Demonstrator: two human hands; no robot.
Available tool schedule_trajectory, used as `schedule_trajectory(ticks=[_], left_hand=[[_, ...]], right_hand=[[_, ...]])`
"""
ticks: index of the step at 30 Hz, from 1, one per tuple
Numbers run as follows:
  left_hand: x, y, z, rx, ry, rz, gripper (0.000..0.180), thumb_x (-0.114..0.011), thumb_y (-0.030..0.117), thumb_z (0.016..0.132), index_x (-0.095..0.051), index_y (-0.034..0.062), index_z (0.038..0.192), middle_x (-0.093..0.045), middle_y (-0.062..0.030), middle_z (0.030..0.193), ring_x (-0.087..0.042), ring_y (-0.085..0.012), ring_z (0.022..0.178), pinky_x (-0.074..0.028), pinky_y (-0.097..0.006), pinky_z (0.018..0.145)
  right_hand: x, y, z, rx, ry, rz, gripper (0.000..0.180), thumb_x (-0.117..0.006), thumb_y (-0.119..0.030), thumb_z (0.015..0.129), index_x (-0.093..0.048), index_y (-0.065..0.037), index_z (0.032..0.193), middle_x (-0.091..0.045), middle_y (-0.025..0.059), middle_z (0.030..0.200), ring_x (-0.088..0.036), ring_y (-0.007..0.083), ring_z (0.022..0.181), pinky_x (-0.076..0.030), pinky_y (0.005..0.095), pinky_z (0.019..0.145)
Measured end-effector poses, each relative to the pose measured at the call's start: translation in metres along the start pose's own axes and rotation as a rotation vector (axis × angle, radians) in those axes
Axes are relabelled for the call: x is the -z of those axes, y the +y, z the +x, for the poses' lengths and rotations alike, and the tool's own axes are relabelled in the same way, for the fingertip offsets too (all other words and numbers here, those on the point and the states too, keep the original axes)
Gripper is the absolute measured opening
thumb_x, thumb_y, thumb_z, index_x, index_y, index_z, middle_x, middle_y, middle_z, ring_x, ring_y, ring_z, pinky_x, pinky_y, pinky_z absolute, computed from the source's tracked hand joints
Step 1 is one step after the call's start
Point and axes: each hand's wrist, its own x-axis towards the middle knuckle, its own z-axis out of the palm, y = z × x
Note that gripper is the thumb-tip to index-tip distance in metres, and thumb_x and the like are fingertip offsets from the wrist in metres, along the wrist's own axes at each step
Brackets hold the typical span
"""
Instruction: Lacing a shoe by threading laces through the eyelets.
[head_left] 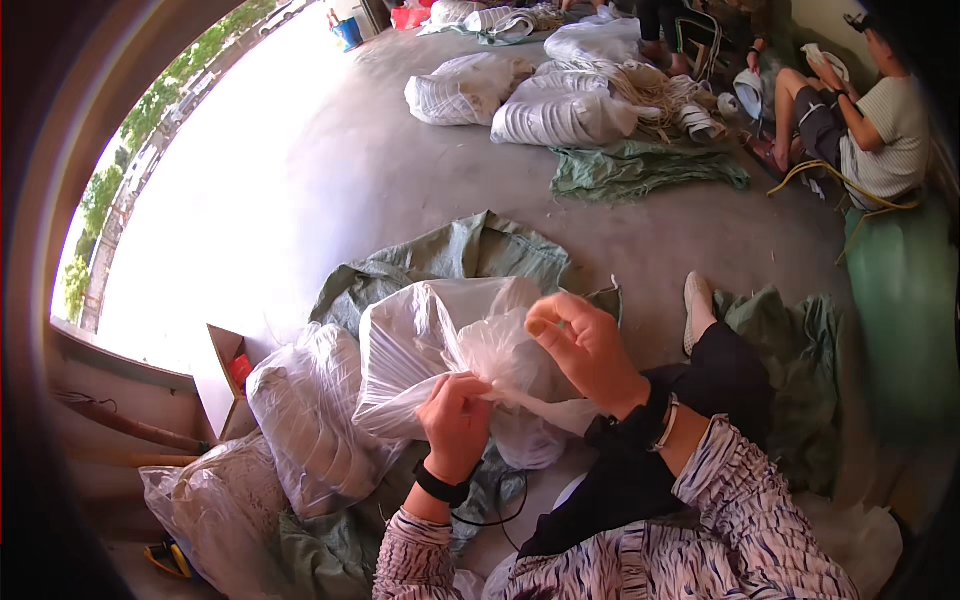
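Note:
A clear plastic bag (400, 350) filled with pale, ridged, stacked pieces stands in front of me. My left hand (457, 420) is closed on the gathered plastic at its neck, near the middle of the bag's front. Loose, crumpled plastic (495, 345) puffs up just beyond those fingers. A twisted tail of the bag (560, 408) stretches rightward beneath my right wrist. My right hand (590, 350) is raised just right of the neck, its fingers loosely curved and the thumb apart, with nothing visible in them. Both wrists wear dark bands.
More filled clear bags (310, 420) lean at my left beside an open box (222, 380). Green woven sacking (480, 245) lies behind the bag and at right (790, 370). Farther off are white bundles (560, 110) and a seated person (880, 130) handling a pale piece.

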Motion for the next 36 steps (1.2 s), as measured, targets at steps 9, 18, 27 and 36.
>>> schedule_trajectory(ticks=[9,18,27,36], left_hand=[[-0.015,-0.007,0.020,0.138,-0.084,-0.095,0.016,-0.067,0.000,0.071,-0.056,0.0059,0.080,-0.054,-0.0035,0.071,-0.050,-0.0119,0.057,-0.041,-0.026,0.050],[-0.021,-0.001,0.036,0.097,-0.364,-0.039,0.020,-0.065,-0.004,0.070,-0.055,0.0036,0.085,-0.054,-0.0046,0.079,-0.050,-0.0095,0.065,-0.041,-0.023,0.055],[-0.044,-0.007,0.029,0.085,-0.038,-0.149,0.012,-0.060,-0.002,0.075,-0.057,0.0049,0.084,-0.061,-0.0085,0.093,-0.053,-0.0160,0.063,-0.044,-0.026,0.056],[-0.044,0.000,0.036,0.120,0.007,-0.217,0.015,-0.064,-0.002,0.074,-0.058,0.0048,0.086,-0.060,-0.0059,0.083,-0.049,-0.0110,0.058,-0.039,-0.023,0.051]], right_hand=[[-0.009,0.010,0.029,0.002,-0.060,0.093,0.024,-0.060,-0.022,0.088,-0.062,-0.003,0.073,-0.059,0.0043,0.063,-0.050,0.0116,0.054,-0.043,0.0249,0.053],[-0.006,0.046,0.033,-0.557,-0.137,1.208,0.020,-0.054,-0.018,0.093,-0.055,-0.005,0.077,-0.052,-0.0003,0.065,-0.051,0.0083,0.052,-0.046,0.0247,0.050],[0.016,0.013,0.027,0.121,0.380,-0.005,0.014,-0.066,-0.013,0.079,-0.056,-0.005,0.086,-0.056,0.0102,0.082,-0.056,0.0262,0.067,-0.045,0.0327,0.059],[0.027,0.002,0.015,0.152,-0.109,0.216,0.015,-0.067,-0.013,0.081,-0.056,-0.003,0.083,-0.053,0.0025,0.071,-0.049,0.0101,0.064,-0.042,0.0269,0.059]])
